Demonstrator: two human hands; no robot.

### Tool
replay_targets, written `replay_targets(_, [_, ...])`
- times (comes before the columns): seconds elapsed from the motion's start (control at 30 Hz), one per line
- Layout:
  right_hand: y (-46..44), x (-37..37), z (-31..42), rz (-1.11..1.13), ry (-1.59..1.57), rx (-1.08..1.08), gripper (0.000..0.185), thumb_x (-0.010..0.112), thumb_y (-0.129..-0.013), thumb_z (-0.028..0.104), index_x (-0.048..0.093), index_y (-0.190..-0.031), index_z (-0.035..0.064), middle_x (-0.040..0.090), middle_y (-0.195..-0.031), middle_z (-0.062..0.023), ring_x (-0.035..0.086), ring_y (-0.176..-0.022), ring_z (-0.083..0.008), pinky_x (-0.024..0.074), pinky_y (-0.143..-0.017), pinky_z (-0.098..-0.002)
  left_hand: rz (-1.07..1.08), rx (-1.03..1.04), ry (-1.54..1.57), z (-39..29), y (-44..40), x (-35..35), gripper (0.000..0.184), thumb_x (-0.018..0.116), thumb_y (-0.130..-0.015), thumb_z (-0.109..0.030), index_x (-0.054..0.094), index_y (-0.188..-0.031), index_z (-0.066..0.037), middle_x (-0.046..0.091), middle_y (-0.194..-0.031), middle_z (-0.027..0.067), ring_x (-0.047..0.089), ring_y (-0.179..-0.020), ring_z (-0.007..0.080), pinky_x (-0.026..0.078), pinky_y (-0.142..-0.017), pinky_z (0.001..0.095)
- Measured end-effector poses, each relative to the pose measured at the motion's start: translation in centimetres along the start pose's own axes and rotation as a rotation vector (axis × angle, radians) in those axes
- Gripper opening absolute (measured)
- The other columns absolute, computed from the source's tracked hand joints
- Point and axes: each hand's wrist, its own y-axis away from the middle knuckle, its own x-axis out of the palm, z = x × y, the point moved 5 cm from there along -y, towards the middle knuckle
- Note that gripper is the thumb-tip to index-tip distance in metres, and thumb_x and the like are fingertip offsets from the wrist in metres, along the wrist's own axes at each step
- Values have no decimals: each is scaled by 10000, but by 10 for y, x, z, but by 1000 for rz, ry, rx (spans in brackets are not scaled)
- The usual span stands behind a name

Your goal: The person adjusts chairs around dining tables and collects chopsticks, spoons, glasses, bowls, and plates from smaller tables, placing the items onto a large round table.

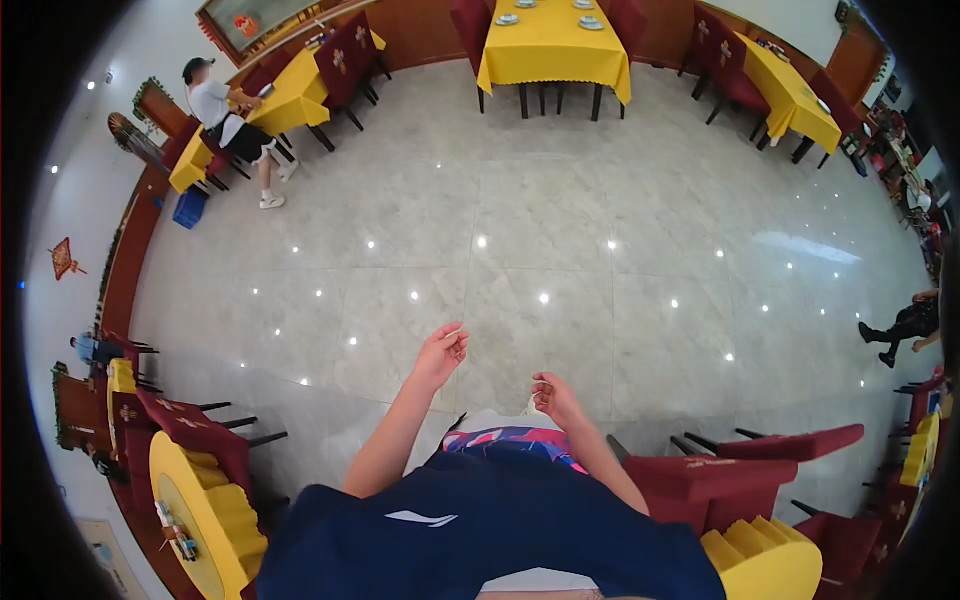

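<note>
Head view: your left hand (443,355) hangs above the floor (580,335), fingers loosely curled, grip partly open. Your right hand (557,396), likewise loose, near your shorts (515,437). Nearest chair (700,480): right of that grip, apart from it. Table (185,485) farther off, to your left.

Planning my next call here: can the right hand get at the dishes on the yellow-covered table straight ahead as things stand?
Probably not from here: a wide stretch of floor separates the right hand from the dishes. No obstacle shows between them, so the way over looks free.
</note>
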Motion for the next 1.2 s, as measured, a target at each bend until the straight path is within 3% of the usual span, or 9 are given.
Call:
replay_targets(0.2, [-53,35,88,115,83,105,226,479,-958,300,560,-1035,104,601,-778,-12,554,-628,-110,455,-583,-260,-175,99,323,2,-32,-57,344,556,-914,-117,504,-1254,-118,632,-996,45,594,-858,144,488,-750,314])
replay_targets(0.4, [-120,53,163,104,160,146,212,468,-964,288,560,-1024,106,602,-778,-4,550,-625,-105,452,-584,-259,-478,-72,822,37,-57,-116,141,519,-874,-98,638,-912,-162,651,-796,-13,592,-696,138,473,-660,314])
replay_targets(0.67, [-234,137,271,107,218,152,239,486,-954,286,561,-1071,91,614,-819,-28,586,-646,-122,464,-579,-255,-416,117,973,-105,-202,-130,159,496,-856,-85,641,-880,-146,650,-803,-11,588,-694,136,475,-656,304])
replay_targets(0.73, [-255,178,328,94,609,85,232,499,-953,247,576,-1074,66,635,-830,-53,602,-661,-131,478,-591,-269,-362,190,979,-159,-239,-133,154,498,-856,-83,635,-892,-144,646,-808,-13,586,-694,135,474,-656,299])
replay_targets(0.77, [-280,179,357,94,633,74,232,499,-953,247,576,-1074,66,635,-830,-53,602,-661,-131,478,-591,-269,-316,267,967,-187,-263,-130,150,499,-856,-81,629,-903,-142,641,-813,-16,584,-694,135,473,-656,295])
replay_targets(0.83, [-318,167,436,-84,1075,-456,213,505,-952,204,591,-1063,45,652,-816,-80,615,-668,-143,492,-596,-284,-362,283,935,-240,-303,-123,142,504,-858,-87,620,-919,-140,633,-814,-17,577,-695,132,472,-659,291])
replay_targets(0.9, [-320,164,505,-324,1180,-657,202,512,-948,184,597,-1054,36,655,-785,-97,616,-655,-151,495,-589,-291,-393,269,871,-279,-348,-115,136,511,-864,-105,599,-961,-143,608,-807,-15,557,-694,128,463,-653,287])
replay_targets(1.1, [-312,102,585,-534,974,-585,224,534,-938,218,604,-1061,45,660,-805,-95,615,-657,-155,482,-575,-280,-125,94,695,-353,-506,-13,132,553,-846,-114,608,-964,-140,605,-778,-1,554,-690,138,437,-616,294])
replay_targets(1.2, [-332,56,576,-563,545,-323,243,553,-919,248,602,-1059,56,655,-810,-82,605,-652,-160,470,-571,-280,-48,-21,602,-355,-565,72,167,579,-828,-100,602,-990,-132,614,-766,13,560,-687,144,445,-623,307])
